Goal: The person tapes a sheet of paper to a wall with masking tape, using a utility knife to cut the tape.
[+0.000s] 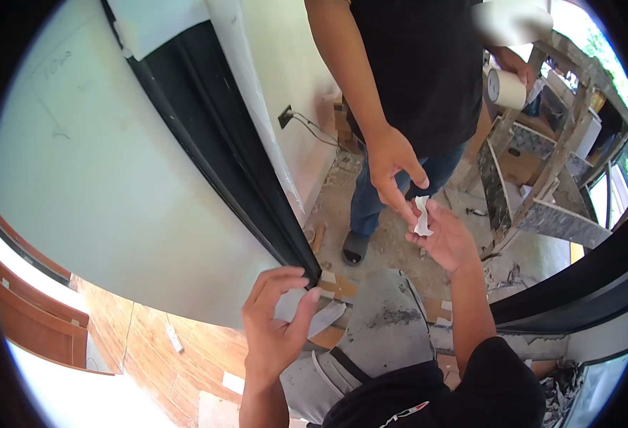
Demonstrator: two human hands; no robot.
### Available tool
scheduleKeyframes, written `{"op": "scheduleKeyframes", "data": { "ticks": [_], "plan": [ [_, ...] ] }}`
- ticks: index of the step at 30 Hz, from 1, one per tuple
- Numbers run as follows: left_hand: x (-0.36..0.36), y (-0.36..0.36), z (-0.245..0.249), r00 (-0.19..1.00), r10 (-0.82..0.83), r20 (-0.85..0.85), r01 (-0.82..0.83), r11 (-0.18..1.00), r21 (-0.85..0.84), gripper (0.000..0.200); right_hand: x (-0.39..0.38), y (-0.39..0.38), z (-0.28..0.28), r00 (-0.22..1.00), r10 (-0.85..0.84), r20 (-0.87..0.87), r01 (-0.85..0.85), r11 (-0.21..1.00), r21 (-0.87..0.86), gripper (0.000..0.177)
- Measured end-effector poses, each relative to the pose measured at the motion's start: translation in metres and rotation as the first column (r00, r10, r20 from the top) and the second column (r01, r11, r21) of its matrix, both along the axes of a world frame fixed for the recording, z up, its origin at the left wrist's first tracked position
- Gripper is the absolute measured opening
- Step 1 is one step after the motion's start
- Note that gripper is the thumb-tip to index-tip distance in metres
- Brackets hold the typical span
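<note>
My right hand (449,239) is palm up and pinches a short, crinkled white piece of tape (422,216) between thumb and fingers. Another person's hand (394,164) reaches down from above, its index fingertip right at that piece. My left hand (278,317) is raised at the lower end of the black frame (235,135), thumb and fingers curved with a gap between them. Behind its thumb shows a whitish translucent strip (326,319). The other person's far hand (517,68) holds a wide roll of cream-coloured tape (505,89).
A pale panel (136,185) with pencil marks stands at the left. A wall outlet (285,116) has loose wires. On the right is a rough wooden structure (535,178). The other person's sandal (355,247) rests on the dusty floor; wood-look tiles (150,342) cover the lower left.
</note>
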State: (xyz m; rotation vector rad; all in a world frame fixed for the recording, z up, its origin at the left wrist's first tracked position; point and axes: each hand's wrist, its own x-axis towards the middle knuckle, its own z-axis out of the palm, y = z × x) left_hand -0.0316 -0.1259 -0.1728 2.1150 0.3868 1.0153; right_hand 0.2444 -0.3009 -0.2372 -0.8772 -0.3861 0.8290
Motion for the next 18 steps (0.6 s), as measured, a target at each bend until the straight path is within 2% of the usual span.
{"op": "scheduleKeyframes", "data": {
  "ticks": [1,3,5,6,8,9,11,12,15,17,18],
  "plan": [
    [0.007,-0.002,0.007,0.997,-0.038,0.064,0.038,0.999,0.001,0.015,-0.003,-0.003,-0.001,0.999,-0.03,-0.027,0.031,0.999,0.012,0.032],
    [0.017,-0.002,0.014,0.996,-0.062,0.064,0.061,0.998,0.011,0.016,-0.004,-0.009,-0.005,0.995,-0.085,-0.057,0.087,0.996,0.028,0.029],
    [0.026,-0.002,0.017,0.995,-0.085,0.06,0.083,0.996,0.03,0.016,-0.001,-0.013,-0.007,0.998,0.029,-0.049,-0.025,0.995,0.092,0.024],
    [0.029,-0.002,0.017,0.994,-0.084,0.07,0.081,0.995,0.053,0.016,-0.003,-0.013,-0.002,0.999,0.021,-0.047,-0.016,0.995,0.1,0.024],
    [0.037,-0.002,0.021,0.993,-0.082,0.081,0.075,0.994,0.086,0.016,-0.006,-0.01,0.008,0.991,0.046,-0.123,-0.042,0.999,0.034,0.022],
    [0.042,-0.001,0.025,0.992,-0.031,0.123,0.016,0.992,0.122,0.019,-0.003,-0.008,0.005,0.992,0.055,-0.118,-0.05,0.998,0.045,0.022],
    [0.054,0.001,0.036,0.981,0.049,0.189,-0.083,0.981,0.175,0.022,0.009,0.003,-0.005,0.957,0.144,-0.253,-0.123,0.988,0.095,0.018],
    [0.062,0.004,0.044,0.958,0.106,0.265,-0.163,0.966,0.203,0.028,0.013,0.01,-0.006,0.956,0.183,-0.228,-0.16,0.98,0.118,0.018],
    [0.09,0.013,0.07,0.891,0.18,0.418,-0.319,0.902,0.291,0.045,0.009,0.022,-0.015,0.934,0.226,-0.276,-0.184,0.968,0.169,0.02],
    [0.11,0.018,0.087,0.859,0.219,0.462,-0.395,0.858,0.329,0.054,0.003,0.025,-0.021,0.91,0.178,-0.375,-0.108,0.974,0.201,0.031],
    [0.119,0.02,0.096,0.844,0.249,0.475,-0.431,0.842,0.324,0.061,-0.004,0.026,-0.022,0.912,0.193,-0.361,-0.125,0.971,0.203,0.031]
  ]
}}
